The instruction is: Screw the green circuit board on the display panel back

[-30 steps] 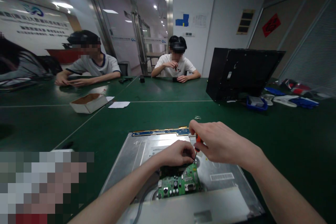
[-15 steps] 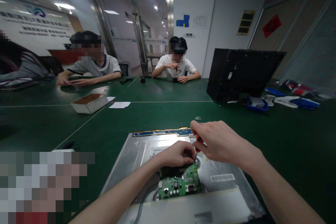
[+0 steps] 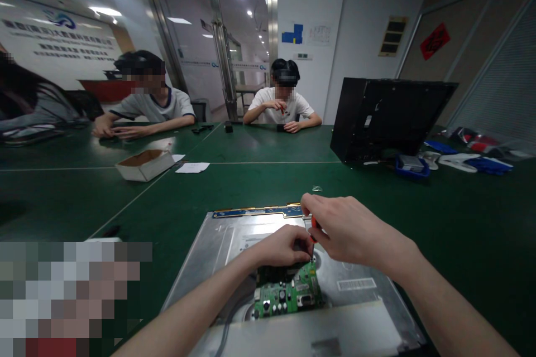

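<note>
A flat metal display panel lies on the table in front of me, with a green circuit board on its middle. My right hand is closed around the red-and-black handle of a screwdriver. The shaft points down at the upper right corner of the board. Close beside the shaft, my left hand pinches with its fingertips at the same corner. What lies between those fingertips is hidden. A narrow blue circuit strip runs along the panel's far edge.
A black monitor casing stands at the back right, near a blue tray and gloves. An open box and paper are at the left. Two people sit across the green table.
My right hand has turned slightly on the screwdriver, with the knuckles a little lower and less of the handle showing. My left hand stays at the board's corner.
</note>
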The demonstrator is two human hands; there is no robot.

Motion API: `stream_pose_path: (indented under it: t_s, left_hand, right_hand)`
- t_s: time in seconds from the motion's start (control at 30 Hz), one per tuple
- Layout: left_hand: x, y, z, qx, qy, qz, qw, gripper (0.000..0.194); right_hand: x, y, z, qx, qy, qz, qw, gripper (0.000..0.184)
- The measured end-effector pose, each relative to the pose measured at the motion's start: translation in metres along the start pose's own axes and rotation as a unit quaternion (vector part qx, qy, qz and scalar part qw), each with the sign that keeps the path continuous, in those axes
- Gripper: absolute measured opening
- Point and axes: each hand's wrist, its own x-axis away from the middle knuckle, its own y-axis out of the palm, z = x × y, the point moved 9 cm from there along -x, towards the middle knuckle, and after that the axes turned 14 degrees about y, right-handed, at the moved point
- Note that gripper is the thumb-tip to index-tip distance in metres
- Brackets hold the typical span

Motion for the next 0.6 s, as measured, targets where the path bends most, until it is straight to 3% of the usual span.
stream_pose_path:
  t_s: [0.13, 0.33, 0.6]
  left_hand:
    - [-0.0005, 0.0008, 0.0050, 0.010, 0.010, -0.009, 1.000, 0.019]
    - [-0.0014, -0.0016, 0.0067, -0.005, 0.011, 0.001, 1.000, 0.015]
    - [-0.0011, 0.0011, 0.0036, -0.005, 0.003, -0.008, 1.000, 0.013]
  right_hand:
    - [-0.0042, 0.0011, 0.0057, 0.047, 0.035, 0.009, 0.998, 0.015]
    - [0.0013, -0.0016, 0.0041, 0.017, 0.007, 0.025, 1.000, 0.015]
    - [0.0011, -0.0009, 0.0026, 0.022, 0.004, -0.005, 1.000, 0.016]
